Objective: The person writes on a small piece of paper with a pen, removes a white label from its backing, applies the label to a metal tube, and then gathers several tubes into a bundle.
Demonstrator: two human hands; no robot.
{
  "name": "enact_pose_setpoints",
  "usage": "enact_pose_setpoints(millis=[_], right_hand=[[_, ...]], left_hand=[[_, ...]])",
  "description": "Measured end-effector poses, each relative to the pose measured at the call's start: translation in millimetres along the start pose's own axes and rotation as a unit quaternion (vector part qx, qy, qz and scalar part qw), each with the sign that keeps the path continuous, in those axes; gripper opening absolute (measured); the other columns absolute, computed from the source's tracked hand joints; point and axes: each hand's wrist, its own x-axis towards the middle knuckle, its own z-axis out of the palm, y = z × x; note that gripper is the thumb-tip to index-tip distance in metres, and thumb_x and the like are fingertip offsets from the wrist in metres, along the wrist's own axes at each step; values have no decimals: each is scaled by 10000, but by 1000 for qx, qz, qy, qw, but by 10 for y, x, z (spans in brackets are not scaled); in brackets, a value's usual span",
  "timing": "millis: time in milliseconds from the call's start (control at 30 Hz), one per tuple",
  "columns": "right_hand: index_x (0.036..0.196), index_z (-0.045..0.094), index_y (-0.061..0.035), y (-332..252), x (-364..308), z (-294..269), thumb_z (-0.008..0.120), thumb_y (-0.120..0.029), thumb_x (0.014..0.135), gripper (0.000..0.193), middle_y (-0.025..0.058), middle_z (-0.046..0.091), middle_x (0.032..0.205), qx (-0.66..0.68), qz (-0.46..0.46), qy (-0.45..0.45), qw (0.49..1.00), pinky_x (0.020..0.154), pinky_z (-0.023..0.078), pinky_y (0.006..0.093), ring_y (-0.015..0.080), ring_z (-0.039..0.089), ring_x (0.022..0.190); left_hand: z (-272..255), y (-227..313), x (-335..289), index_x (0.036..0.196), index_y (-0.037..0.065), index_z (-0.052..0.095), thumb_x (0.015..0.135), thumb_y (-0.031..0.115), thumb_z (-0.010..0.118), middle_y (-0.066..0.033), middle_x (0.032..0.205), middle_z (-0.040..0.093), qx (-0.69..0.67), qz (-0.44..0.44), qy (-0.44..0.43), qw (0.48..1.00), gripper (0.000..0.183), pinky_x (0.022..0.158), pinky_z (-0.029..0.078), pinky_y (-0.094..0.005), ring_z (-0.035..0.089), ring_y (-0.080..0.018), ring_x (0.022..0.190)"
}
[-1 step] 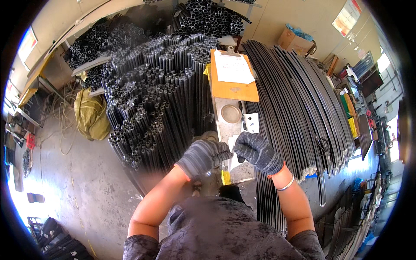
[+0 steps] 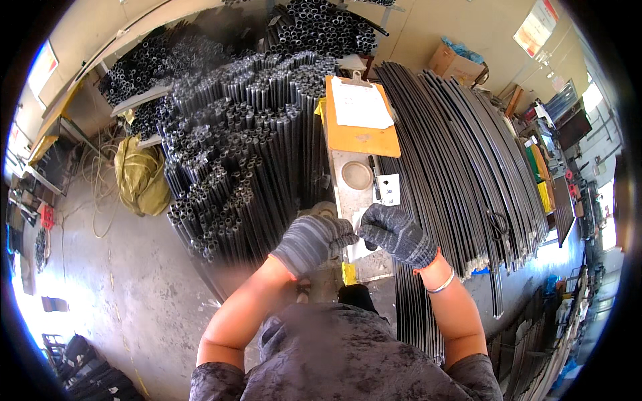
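Note:
My left hand [image 2: 315, 242], in a grey striped knit glove, is closed, with its fingertips pressed together. My right hand [image 2: 398, 234], in a matching glove, is also closed, and its fingertips almost meet those of the left. Between and under them shows a white paper slip [image 2: 360, 250] at the near end of a narrow bench [image 2: 344, 194]. Whether the fingers pinch this slip or something smaller is hidden. Just beyond my hands lie a small white card [image 2: 389, 190], a black pen [image 2: 373, 175] and a round pale dish [image 2: 357, 175]. Farther off rests an orange clipboard [image 2: 363, 139] with a paper sheet.
Dense bundles of dark metal tubes [image 2: 234, 167] stand left of the bench. Long dark rods [image 2: 461, 167] lie to its right, with black scissors [image 2: 497, 224] on them. An olive sack [image 2: 139, 177] sits on the floor at left; a cardboard box [image 2: 456, 65] stands far right.
The fingertips of my two hands have come slightly closer together above the paper slip. Everything else stays where it was.

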Motion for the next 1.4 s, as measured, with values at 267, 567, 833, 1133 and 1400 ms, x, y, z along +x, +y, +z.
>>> enact_pose_setpoints(millis=[267, 567, 833, 1133, 1400], right_hand=[[848, 657, 16, 49, 153, 121, 718, -116, 837, 146, 183, 639, 719, -335, -176, 105, 920, 582, 498, 377, 313, 634, 624], [996, 595, -28, 377, 79, 734, 589, -74, 860, 143, 186, 653, 831, -401, -104, 164, 895, 626, 513, 437, 356, 643, 718], [1002, 603, -31, 104, -14, 449, 617, -83, 921, 97, 71, 619, 784, -147, -154, 137, 967, 616, 499, 297, 164, 581, 643], [1218, 545, -57, -23, 81, 122, 630, -86, 917, 315, 91, 655, 1115, 248, -205, 201, 925, 957, 510, 363, 230, 617, 1077], [1039, 632, -33, 77, 85, 632, 732, -16, 769, 288, 135, 674, 961, -150, -173, 163, 960, 820, 519, 360, 275, 660, 900]], left_hand=[[69, 96, -136, 929, 109, 694, 917, 321, 561, -105, 741, 675, -83, -164, 63, 981, 250, 604, 501, -413, 650, -299, 660], [428, 125, -264, 1122, 71, 645, 940, 144, 600, -54, 941, 688, -851, -315, 198, 371, 201, 733, 552, -288, 653, -174, 812], [320, 189, -293, 1189, 48, 625, 896, 152, 642, -128, 990, 694, -336, -144, 86, 927, 311, 733, 520, -312, 665, -173, 868], [353, 7, -329, 1015, 31, 640, 966, 108, 576, 3, 816, 620, -504, -199, 118, 832, 111, 648, 472, -228, 560, -82, 693], [166, 295, -283, 1041, 44, 550, 914, 19, 612, -8, 910, 591, -529, -242, 234, 779, 143, 707, 483, -252, 550, -77, 809]])
